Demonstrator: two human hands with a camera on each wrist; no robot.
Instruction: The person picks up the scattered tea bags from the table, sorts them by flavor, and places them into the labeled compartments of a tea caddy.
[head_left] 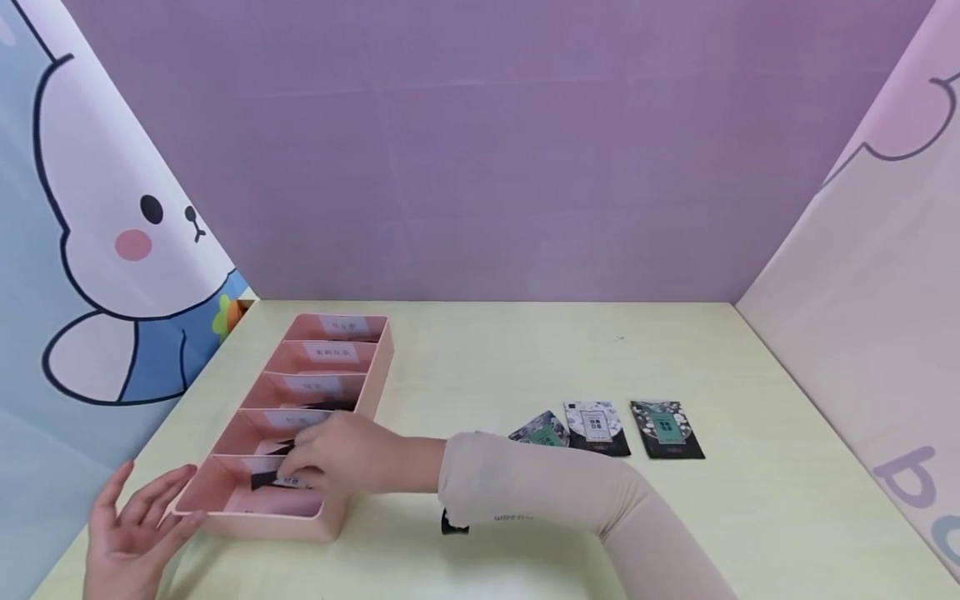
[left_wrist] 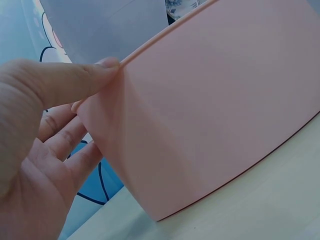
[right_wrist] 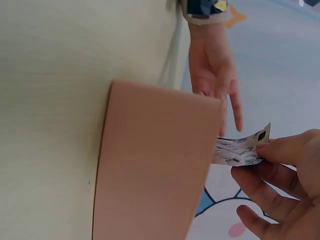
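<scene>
A long pink divided box (head_left: 262, 527) stands on the table's left side, its compartments bearing white labels. Reaching into its nearest compartment, my right hand (head_left: 348, 454) pinches a flat sachet (right_wrist: 237, 152) with a dark-and-white pattern between thumb and fingers. The sachet's lower part is hidden behind the box wall in the right wrist view. My left hand (head_left: 131, 533) is at the box's near left corner. Its thumb (left_wrist: 95, 75) rests on the rim there, and the other fingers extend along the left side. Dark packet edges show in some compartments farther back.
Right of the box lie a green-labelled sachet (head_left: 540, 429), a white-and-black sachet (head_left: 596, 429) and a dark floral sachet (head_left: 667, 429). Another packet (head_left: 453, 522) is mostly covered by my right sleeve (head_left: 540, 483). Printed and purple cloth walls surround the table.
</scene>
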